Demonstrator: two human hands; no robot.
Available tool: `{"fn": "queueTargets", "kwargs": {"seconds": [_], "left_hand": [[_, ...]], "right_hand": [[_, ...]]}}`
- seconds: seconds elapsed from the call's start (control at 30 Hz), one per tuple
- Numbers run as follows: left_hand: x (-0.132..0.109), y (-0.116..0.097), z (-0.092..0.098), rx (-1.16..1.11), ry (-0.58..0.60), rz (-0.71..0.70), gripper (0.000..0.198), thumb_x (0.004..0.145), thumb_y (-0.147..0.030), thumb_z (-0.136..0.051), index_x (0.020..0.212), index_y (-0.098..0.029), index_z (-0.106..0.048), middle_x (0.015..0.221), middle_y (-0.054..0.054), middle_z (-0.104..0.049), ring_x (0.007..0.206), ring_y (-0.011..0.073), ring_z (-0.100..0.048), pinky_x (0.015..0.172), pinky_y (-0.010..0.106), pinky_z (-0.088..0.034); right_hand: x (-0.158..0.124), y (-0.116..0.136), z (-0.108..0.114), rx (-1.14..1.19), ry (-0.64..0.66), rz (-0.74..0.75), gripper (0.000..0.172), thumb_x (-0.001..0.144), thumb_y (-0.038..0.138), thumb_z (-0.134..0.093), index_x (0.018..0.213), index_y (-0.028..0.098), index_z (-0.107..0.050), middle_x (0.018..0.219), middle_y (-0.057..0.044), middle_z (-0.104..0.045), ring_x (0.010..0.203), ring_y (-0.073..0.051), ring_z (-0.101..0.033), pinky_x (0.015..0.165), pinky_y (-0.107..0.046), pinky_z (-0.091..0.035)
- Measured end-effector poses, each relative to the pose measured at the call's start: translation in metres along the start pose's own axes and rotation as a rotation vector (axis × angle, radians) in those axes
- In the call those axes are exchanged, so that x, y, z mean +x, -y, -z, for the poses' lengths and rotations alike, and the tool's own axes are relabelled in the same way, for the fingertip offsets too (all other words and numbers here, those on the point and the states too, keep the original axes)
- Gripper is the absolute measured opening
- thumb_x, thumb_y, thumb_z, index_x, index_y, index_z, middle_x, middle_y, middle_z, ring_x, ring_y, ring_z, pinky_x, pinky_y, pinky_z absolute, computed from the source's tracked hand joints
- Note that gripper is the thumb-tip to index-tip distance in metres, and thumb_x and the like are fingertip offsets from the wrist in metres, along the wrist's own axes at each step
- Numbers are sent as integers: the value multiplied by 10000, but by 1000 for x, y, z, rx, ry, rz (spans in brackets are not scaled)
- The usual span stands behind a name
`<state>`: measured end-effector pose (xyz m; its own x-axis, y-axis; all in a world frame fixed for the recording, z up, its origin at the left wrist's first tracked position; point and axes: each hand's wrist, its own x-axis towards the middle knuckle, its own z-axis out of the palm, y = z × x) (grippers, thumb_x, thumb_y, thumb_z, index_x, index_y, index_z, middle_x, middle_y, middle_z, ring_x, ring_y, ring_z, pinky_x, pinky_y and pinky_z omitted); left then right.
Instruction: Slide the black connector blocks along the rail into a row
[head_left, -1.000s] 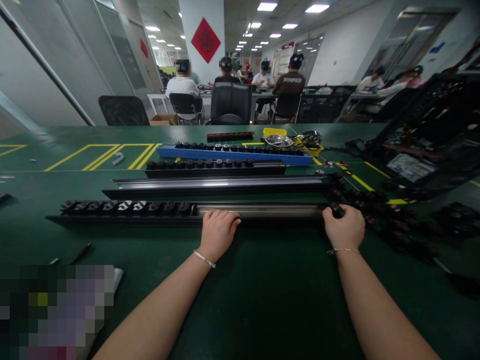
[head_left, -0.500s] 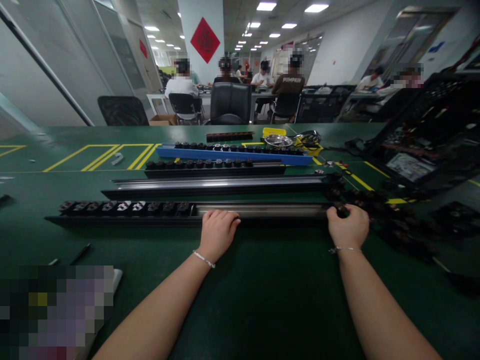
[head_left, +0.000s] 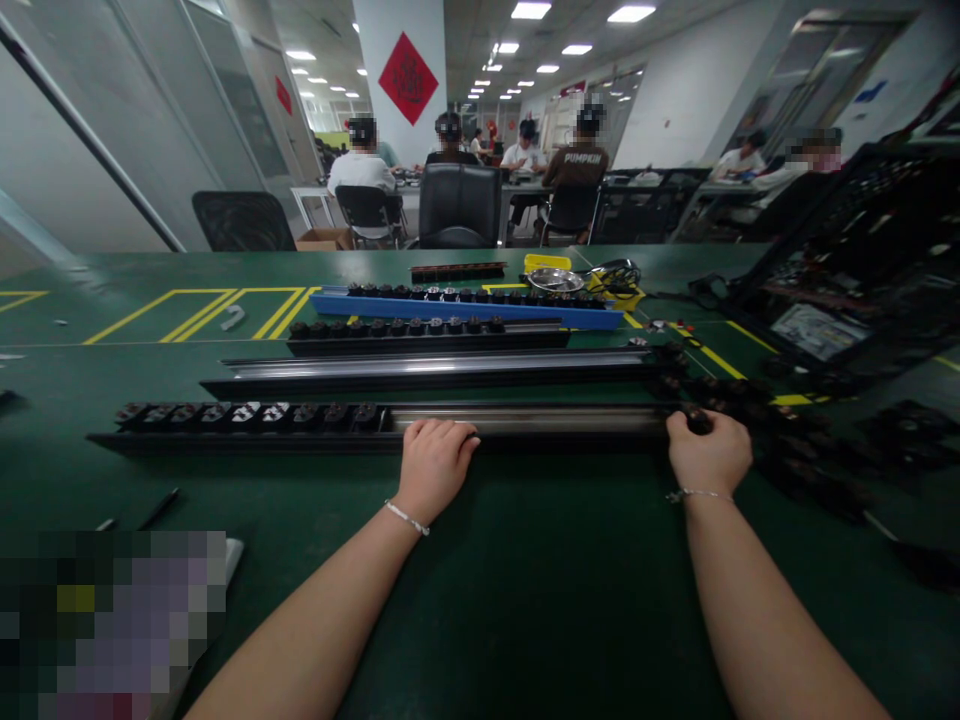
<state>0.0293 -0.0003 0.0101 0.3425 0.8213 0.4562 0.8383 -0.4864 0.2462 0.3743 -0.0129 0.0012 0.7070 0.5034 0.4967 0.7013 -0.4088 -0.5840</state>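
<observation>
A long black rail (head_left: 540,422) lies across the green table. Its left part holds a row of several black socket modules (head_left: 276,415); the middle stretch is bare metal. My left hand (head_left: 437,460) is closed over the rail's near edge, just right of the modules. At the rail's right end, my right hand (head_left: 710,450) is closed round a small black module (head_left: 699,422), which the fingers partly hide.
Behind lie an empty rail (head_left: 442,368), a shorter filled rail (head_left: 420,338) and a blue rail (head_left: 465,308). Loose black parts (head_left: 817,480) are heaped at right, near a black rack (head_left: 832,290). A metal dish (head_left: 556,280) stands farther back. A pen (head_left: 159,508) lies at left.
My right hand has moved slightly to the right with the black module in its fingers. My left hand has stayed on the rail.
</observation>
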Motion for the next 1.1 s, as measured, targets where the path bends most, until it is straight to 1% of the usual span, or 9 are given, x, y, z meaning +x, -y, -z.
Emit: {"fn": "queueTargets", "kwargs": {"seconds": [0.13,0.23,0.43,0.7,0.9,1.1], "left_hand": [[0,0,-1,3,-8,3,178,888,-312,-457,926,-243,-616,863,22,-683,843,198,-577,827,390,-334],[0,0,-1,6,-11,-2,179,887,-316,-459,932,-240,-615,868,18,-684,847,198,-578,830,390,-333],[0,0,0,19,7,4,185,893,-325,-448,921,-242,-611,862,4,-680,847,193,-574,829,387,-333],[1,-1,1,8,12,7,178,892,-317,-450,928,-239,-607,873,8,-681,856,193,-573,833,386,-329],[0,0,1,4,8,9,180,892,-317,-452,930,-237,-610,874,7,-682,853,190,-575,841,387,-327],[0,-1,2,3,14,10,188,891,-314,-452,934,-234,-617,883,15,-687,855,192,-574,834,388,-334]], "right_hand": [[4,-4,3,-43,29,-34,379,694,386,-520,914,100,-639,879,-149,-599,914,-281,-531,838,-367,-402],[9,-9,1,-52,31,-73,415,687,401,-525,946,98,-642,902,-152,-599,906,-272,-531,844,-358,-399],[15,-16,-4,-38,-36,-126,392,641,369,-551,922,109,-637,862,-115,-584,857,-247,-521,848,-371,-400],[15,-18,-2,-30,-18,-118,388,656,362,-546,933,103,-628,881,-117,-580,837,-224,-504,845,-363,-393],[23,-26,-2,-26,27,-170,373,651,376,-567,919,123,-623,882,-104,-585,817,-211,-500,836,-356,-394],[26,-28,-2,-15,44,-214,383,651,384,-580,940,134,-603,891,-100,-587,778,-195,-498,809,-338,-401]]}}
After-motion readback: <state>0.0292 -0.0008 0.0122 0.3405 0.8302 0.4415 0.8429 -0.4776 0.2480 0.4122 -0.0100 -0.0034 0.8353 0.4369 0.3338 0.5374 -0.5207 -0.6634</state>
